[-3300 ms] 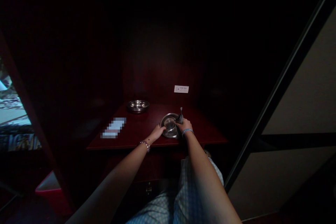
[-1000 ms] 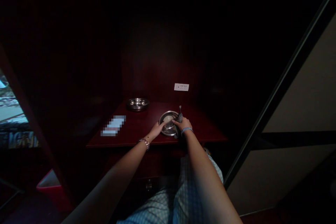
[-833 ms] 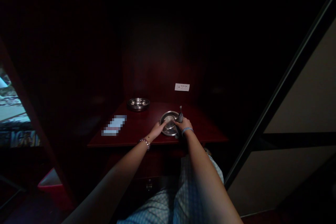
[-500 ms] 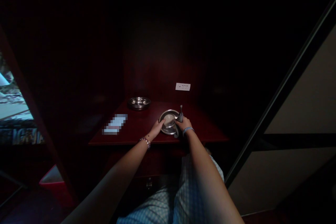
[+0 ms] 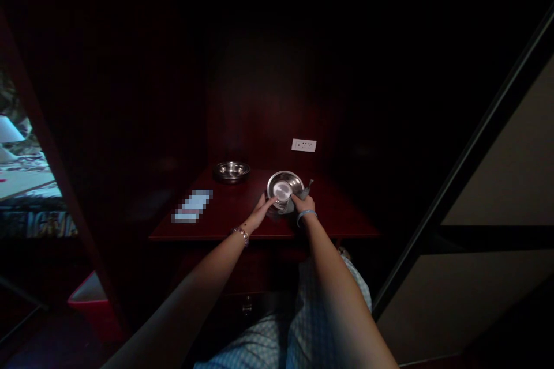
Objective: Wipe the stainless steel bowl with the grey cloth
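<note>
A shiny metal dish (image 5: pixel 284 185) is tilted up off the dark red shelf (image 5: pixel 337 216), its inside facing me. My left hand (image 5: pixel 262 208) grips its lower left rim. My right hand (image 5: pixel 303 204) is closed on a grey cloth (image 5: pixel 304 191) pressed against the dish's lower right edge. A bracelet sits on my left wrist and a pale band on my right wrist.
A second metal dish (image 5: pixel 232 171) rests at the shelf's back left. A blurred white card (image 5: pixel 192 207) lies on the left part. A white socket plate (image 5: pixel 303 145) is on the back wall. A dark frame (image 5: pixel 459 179) runs along the right.
The dish lay flat on the shelf under both hands; now it is lifted and tilted upright toward me, with the cloth moved to its lower right edge.
</note>
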Motion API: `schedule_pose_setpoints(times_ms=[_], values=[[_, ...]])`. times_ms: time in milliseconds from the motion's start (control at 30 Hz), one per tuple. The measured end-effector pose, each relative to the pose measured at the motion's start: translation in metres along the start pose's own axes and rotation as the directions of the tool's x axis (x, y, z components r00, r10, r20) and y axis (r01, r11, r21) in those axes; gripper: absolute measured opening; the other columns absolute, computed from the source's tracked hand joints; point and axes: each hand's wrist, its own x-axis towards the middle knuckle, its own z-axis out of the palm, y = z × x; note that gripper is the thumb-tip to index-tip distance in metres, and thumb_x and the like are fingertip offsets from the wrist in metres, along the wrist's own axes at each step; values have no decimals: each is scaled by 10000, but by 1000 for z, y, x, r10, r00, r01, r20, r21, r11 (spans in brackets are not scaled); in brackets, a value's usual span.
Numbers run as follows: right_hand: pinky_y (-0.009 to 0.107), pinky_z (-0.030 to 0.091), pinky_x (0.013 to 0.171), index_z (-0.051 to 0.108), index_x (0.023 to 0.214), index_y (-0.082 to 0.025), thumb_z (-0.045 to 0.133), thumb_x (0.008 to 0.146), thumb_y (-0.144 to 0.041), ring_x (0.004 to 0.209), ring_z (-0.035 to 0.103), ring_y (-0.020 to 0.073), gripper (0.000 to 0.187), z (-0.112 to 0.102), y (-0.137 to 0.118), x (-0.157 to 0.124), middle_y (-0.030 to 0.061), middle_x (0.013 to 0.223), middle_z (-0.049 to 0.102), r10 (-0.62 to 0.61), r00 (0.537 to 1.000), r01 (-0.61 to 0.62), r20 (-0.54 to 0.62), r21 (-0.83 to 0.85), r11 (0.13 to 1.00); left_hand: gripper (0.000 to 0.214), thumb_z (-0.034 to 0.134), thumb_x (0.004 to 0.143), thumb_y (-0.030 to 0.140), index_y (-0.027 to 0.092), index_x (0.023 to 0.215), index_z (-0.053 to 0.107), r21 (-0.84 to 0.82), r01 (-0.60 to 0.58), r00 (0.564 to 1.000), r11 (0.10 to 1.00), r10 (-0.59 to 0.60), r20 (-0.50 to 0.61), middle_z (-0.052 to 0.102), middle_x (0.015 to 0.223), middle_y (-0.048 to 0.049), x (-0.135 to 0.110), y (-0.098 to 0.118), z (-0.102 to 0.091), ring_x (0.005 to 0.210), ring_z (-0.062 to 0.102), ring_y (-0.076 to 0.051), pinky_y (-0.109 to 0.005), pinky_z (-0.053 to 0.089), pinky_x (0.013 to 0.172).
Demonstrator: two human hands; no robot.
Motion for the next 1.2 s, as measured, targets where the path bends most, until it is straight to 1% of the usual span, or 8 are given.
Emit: schedule_pose_setpoints(times_ms=[100,267,367,467,567,733,933,1200], values=[[275,539,684,694,928,-141,638,718,-373,785,689,222,318,3,7,5,87,795,716,116,993,-113,-24,80,990,520,631,740,373,141,1194,524,142,-2,996,990,-11,90,624,1185,-100,0,-4,3,1074,578,-225,-353,425,959],[267,538,697,689,925,-162,654,710,-349,822,684,217,287,6,8,7,74,822,715,123,991,-129,50,140,982,455,645,723,402,124,1082,621,281,-86,965,956,10,261,645,1156,-100,3,-12,7,1105,565,-230,-347,369,1022],[265,539,688,676,927,-172,681,691,-335,824,680,210,287,7,4,4,58,805,711,121,987,-139,103,188,972,452,552,792,418,132,1138,598,251,-88,977,964,34,212,617,1207,-92,5,-19,4,1151,540,-214,-334,341,1044],[264,544,625,657,916,-161,701,683,-325,739,675,191,289,9,0,-2,45,748,698,149,970,-201,192,282,938,420,484,826,391,104,1102,618,273,-42,992,961,8,127,653,1140,-109,9,-27,0,1112,568,-225,-351,357,1027],[256,532,537,643,852,-134,725,678,-303,622,645,166,256,7,-4,-8,49,684,675,205,930,-313,305,366,877,371,455,828,339,86,1017,650,293,-21,995,956,-7,97,689,1050,-116,12,-32,-3,1034,610,-234,-361,405,976],[223,493,455,612,759,-129,729,695,-265,531,583,125,191,0,-11,-15,30,612,630,281,865,-442,416,365,819,303,462,803,273,98,939,668,324,-53,999,945,51,16,712,969,-101,16,-28,-4,955,637,-216,-326,438,921],[210,494,495,606,784,-146,724,711,-269,582,585,115,185,-8,-15,-21,30,664,639,243,811,-469,532,344,813,297,449,811,282,86,851,668,354,21,992,935,23,-120,721,831,-110,19,-29,-7,885,653,-226,-312,467,841],[268,522,567,572,881,-163,722,705,-262,632,615,140,251,-10,-16,-19,33,714,653,266,786,-511,559,343,788,318,427,836,323,101,791,651,323,44,991,946,0,-136,717,838,-113,21,-31,-11,844,662,-224,-322,477,830]])
